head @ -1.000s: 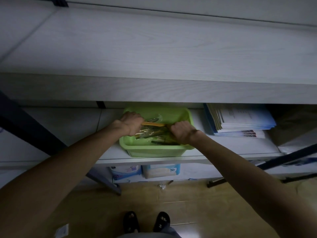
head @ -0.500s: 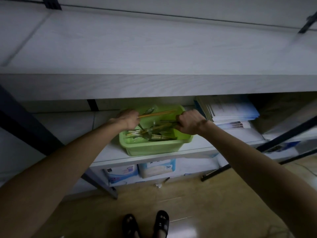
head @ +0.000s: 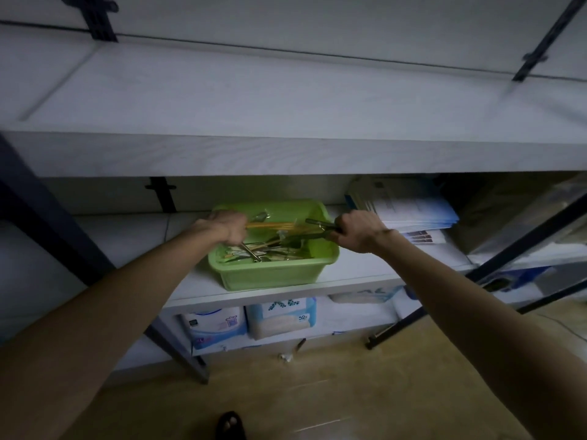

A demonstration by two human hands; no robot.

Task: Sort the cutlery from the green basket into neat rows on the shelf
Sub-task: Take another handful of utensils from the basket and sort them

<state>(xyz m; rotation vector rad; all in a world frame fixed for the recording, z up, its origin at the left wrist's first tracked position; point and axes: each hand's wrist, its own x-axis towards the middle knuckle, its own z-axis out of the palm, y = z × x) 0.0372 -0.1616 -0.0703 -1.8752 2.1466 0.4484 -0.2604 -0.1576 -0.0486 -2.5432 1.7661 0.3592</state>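
- Crowding the lower shelf [head: 203,287]: a green basket [head: 273,274] sat near its front edge, with a stack of papers and booklets [head: 409,211] just beside it to the right and a dark cardboard box [head: 495,211] further right.
- Upper shelf board [head: 286,154] overhung the basket closely, leaving only a low gap above its rim; its broad pale top lay bare to view.
- Dark metal uprights [head: 47,217] framed the bay at left, and a slanted dark bar [head: 524,249] crossed in front at right.
- Left of the basket the lower shelf showed open white surface as far as the upright.
- Below, packs of tissue [head: 281,319] and a blue-and-white package [head: 216,325] filled the bottom tier; a small bit of debris [head: 286,357] lay on the wooden floor [head: 349,392].
- Cutlery [head: 266,252] lay heaped loose inside the basket, metal pieces and pale sticks mixed; individual types hard to tell in the dim light.
- Left hand [head: 227,227] reached over the basket's left rim, fingers curled around a bundle of yellow chopsticks [head: 273,225] held level across the basket.
- Right hand [head: 359,231] hovered over the right rim, fist closed on dark metal utensils [head: 317,223] whose ends pointed left.
- Hands were apart, one at each side of the basket, both forearms extended forward.
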